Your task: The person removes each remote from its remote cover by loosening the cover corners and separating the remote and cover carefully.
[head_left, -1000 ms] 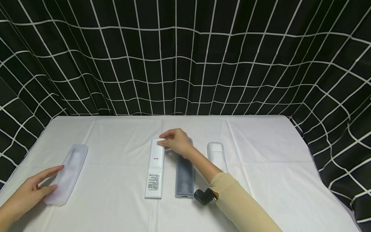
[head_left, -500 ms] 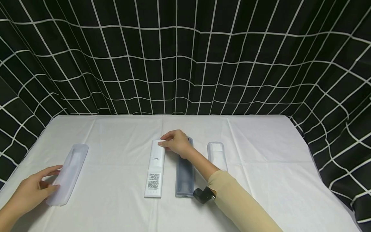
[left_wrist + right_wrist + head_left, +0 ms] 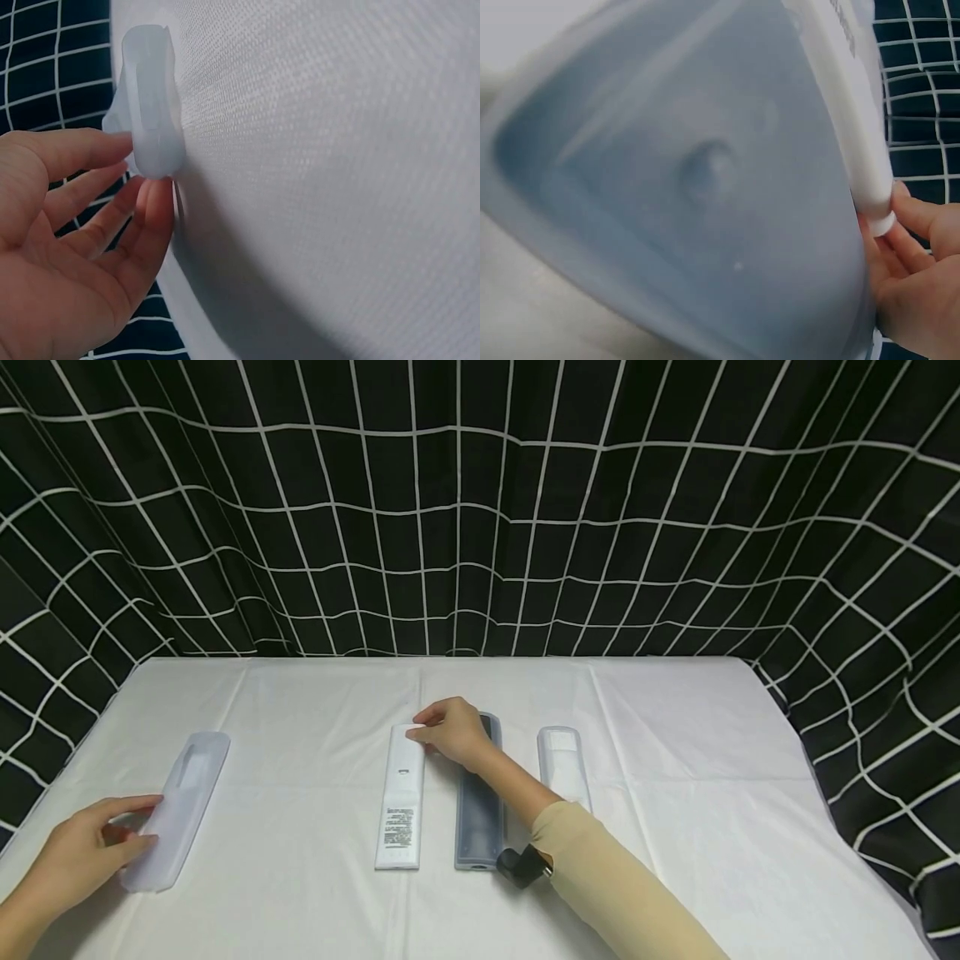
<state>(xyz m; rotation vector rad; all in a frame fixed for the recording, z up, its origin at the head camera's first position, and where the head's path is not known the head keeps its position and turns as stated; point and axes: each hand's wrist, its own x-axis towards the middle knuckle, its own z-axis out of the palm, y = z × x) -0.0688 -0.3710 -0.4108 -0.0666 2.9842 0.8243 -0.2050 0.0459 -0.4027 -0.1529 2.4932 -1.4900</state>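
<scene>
One frosted sleeve (image 3: 180,814) slants across the white cloth (image 3: 292,852) at far left, its left edge pinched by the left hand (image 3: 78,860). Near the middle, a white remote (image 3: 400,797) shows its printed back, its far end gripped by the right hand (image 3: 453,733). Just right of it lies a dark bluish case (image 3: 480,827), partly hidden by the beige-sleeved right forearm (image 3: 615,877); beyond that, a clear case (image 3: 562,762).

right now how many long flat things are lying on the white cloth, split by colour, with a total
White: 1, the white remote
Dark grey-blue: 1, the dark case
Pale translucent: 2, the left sleeve and the right sleeve
Total: 4
</scene>
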